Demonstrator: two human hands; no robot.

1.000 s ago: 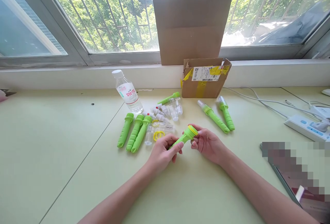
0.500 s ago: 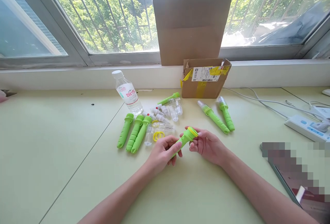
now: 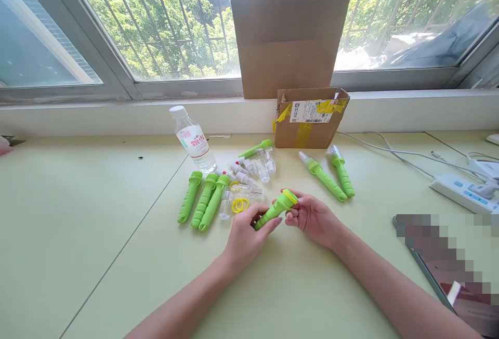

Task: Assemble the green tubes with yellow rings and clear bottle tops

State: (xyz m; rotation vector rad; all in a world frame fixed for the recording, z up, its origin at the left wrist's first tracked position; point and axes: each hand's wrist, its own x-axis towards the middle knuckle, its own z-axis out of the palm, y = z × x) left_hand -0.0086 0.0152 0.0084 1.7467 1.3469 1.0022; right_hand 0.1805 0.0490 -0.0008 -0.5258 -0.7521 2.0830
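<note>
My left hand (image 3: 249,230) is wrapped around the ribbed grip of a green plastic flashlight body (image 3: 273,212), tilted with its threaded end up and to the right. On that end sits a yellow ring (image 3: 289,197). My right hand (image 3: 314,219) pinches the ring at the rim with thumb and forefinger, the other fingers curled below. Left of my hands lie three more green flashlight bodies (image 3: 205,201). Close by are loose yellow rings (image 3: 240,205), clear ribbed caps (image 3: 225,205) and small white inserts (image 3: 245,179).
A water bottle (image 3: 194,141) stands behind the parts. Farther back is a cardboard box (image 3: 307,133). Two green flashlights with clear caps (image 3: 323,178) lie to the right, and another green body (image 3: 255,149) lies behind. A power strip (image 3: 463,193), cables and a phone (image 3: 424,271) occupy the right side.
My left hand has shifted its hold down the green flashlight body, so more of the grip shows. My right hand stays at the ringed end, almost unmoved.
</note>
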